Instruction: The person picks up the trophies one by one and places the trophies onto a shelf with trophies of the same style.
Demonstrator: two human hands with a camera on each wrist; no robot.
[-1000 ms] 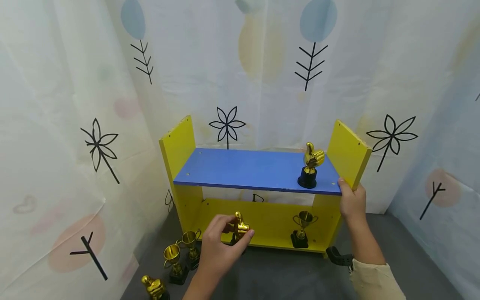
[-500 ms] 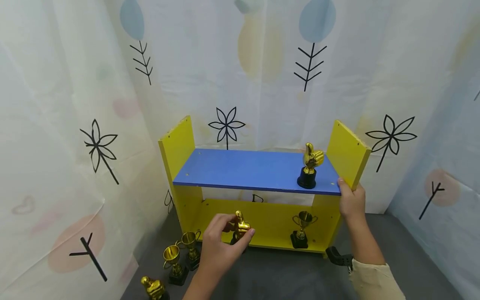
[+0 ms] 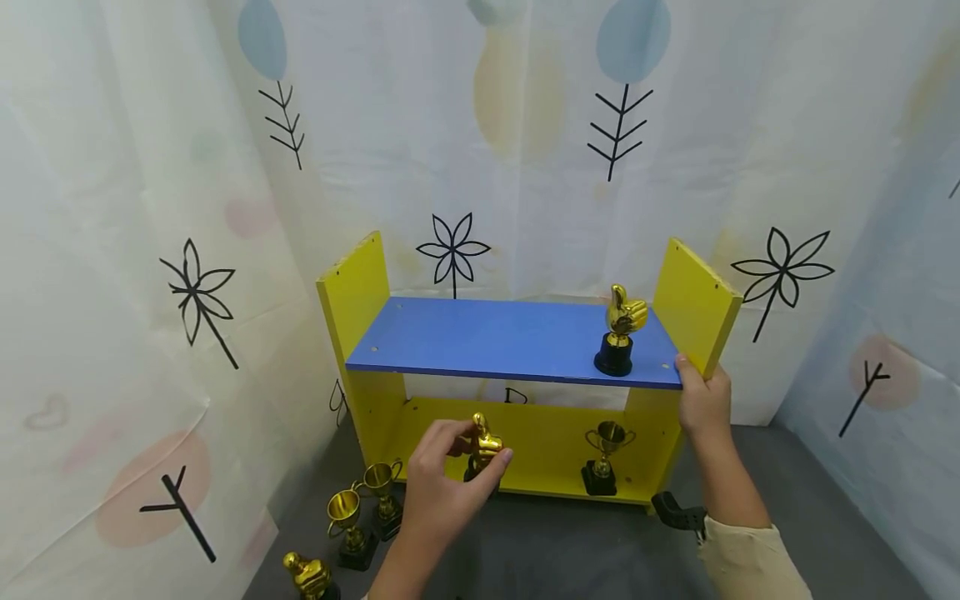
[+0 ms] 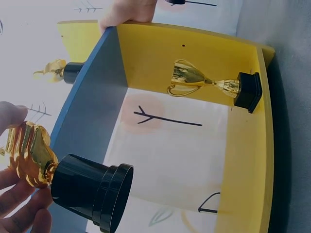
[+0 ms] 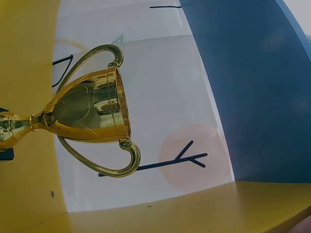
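Note:
My left hand point(image 3: 442, 492) pinches a gold thumbs-up trophy point(image 3: 487, 446) by its golden part, in front of the shelf unit's lower level. In the left wrist view its round black base point(image 4: 80, 187) points towards the unit. At the right side, my right hand point(image 3: 707, 408) grips the shelf unit where the blue board point(image 3: 480, 337) meets the yellow side panel point(image 3: 697, 300). Another thumbs-up trophy point(image 3: 622, 321) stands upright on the blue board's right part. Below it, a two-handled gold trophy cup point(image 3: 609, 437) stands on the yellow bottom board, large in the right wrist view.
On the dark floor at the left stand two gold trophy cups, the nearer one point(image 3: 345, 508) and the farther one point(image 3: 381, 479). Closer to me is another thumbs-up trophy point(image 3: 307, 575), cut off by the frame. A printed white curtain point(image 3: 525, 208) hangs behind the unit and along both sides.
My left hand has risen slightly with the thumbs-up trophy during the last half second. My right hand keeps its grip on the shelf unit, and the standing trophies have not moved.

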